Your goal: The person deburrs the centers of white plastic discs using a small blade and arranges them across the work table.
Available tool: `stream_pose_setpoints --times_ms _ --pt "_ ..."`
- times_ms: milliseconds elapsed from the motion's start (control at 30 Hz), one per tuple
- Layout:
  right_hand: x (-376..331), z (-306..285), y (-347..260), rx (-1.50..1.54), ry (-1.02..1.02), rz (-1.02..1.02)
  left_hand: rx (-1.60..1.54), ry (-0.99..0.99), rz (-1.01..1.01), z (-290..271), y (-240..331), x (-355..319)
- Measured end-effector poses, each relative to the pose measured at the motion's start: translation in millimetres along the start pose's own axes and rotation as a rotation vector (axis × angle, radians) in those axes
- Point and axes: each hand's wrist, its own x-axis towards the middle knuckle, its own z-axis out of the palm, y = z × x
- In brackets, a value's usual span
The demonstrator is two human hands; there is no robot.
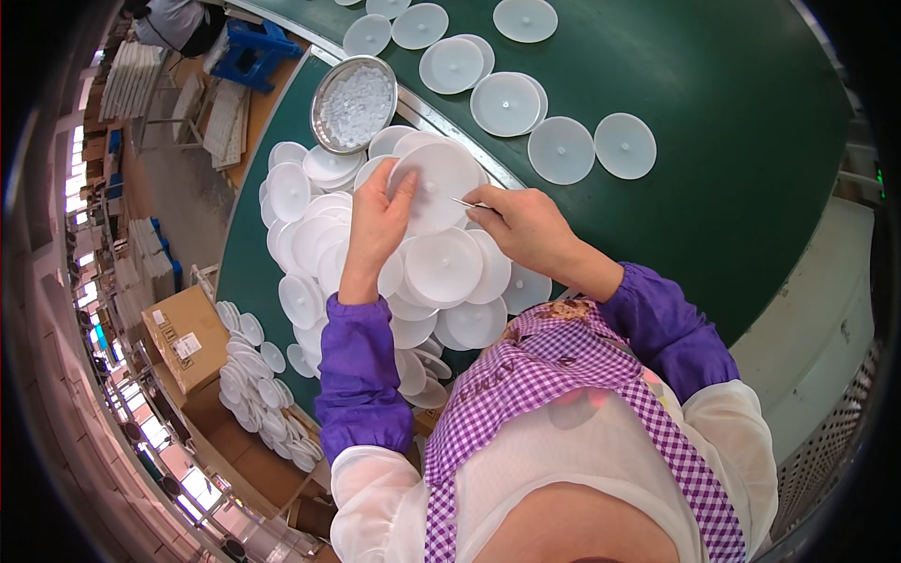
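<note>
My left hand (383, 214) grips a white translucent plastic disc (437, 188) by its left edge, thumb on its face. A small raised hub shows at the disc's middle. In my right hand (527, 223) a thin metal tool, perhaps tweezers (465, 203), is pinched, its tip over the disc near the hub. Whether the tip touches cannot be made out. Beneath both hands spreads a heap of similar discs (445, 266). Just beyond my left hand stands a round metal bowl (317, 111) with many small white pieces (358, 101) in it.
More discs (561, 150) lie on the green surface (723, 122) past a metal rail (460, 139). At the left, further discs (253, 389) are piled by a cardboard box (185, 340). A blue plastic stool (253, 52) stands on the floor near another person (178, 23).
</note>
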Motion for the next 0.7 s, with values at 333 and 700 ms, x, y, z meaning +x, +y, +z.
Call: stream_pose_setpoints --times_ms 333,700 --pt "-3.7 4.4 -10.0 -0.199 0.018 -0.029 0.053 0.062 0.119 39.0 7.5 -27.0" --pt "-32.8 -24.5 38.5 -0.526 -0.177 0.065 0.113 -0.124 0.079 96.9 -0.4 -34.7"
